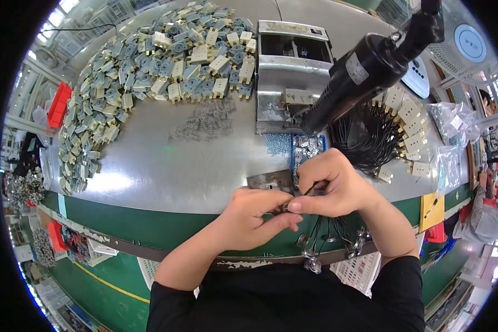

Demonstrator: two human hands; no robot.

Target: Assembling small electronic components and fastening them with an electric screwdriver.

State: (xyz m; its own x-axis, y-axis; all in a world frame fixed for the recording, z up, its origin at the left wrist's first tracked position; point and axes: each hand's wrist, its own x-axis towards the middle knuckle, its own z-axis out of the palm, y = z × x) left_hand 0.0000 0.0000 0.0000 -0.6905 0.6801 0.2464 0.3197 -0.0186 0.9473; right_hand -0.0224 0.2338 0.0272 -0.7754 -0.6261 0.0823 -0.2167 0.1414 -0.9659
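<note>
My left hand [257,220] and my right hand [333,183] meet over the near edge of the bench, fingertips almost touching. Between thumb and forefinger, my left hand pinches a small part that I cannot make out. My right hand is closed on a thin black wire [316,187], and part of it is hidden by the fingers. Just beyond them lies a flat metal plate [270,180]. A blue tray [293,157] of small silvery metal pieces stands beside my right hand. Below it, several black wires with round metal ends [312,262] hang over the bench edge.
Grey and cream switch-like blocks [188,61] are heaped at the far left, with loose springs [207,119] before them. A metal fixture [285,72] and a black cylindrical tool [359,72] stand ahead. Wired cream blocks [412,124] lie right. Another person [484,221] is at far right.
</note>
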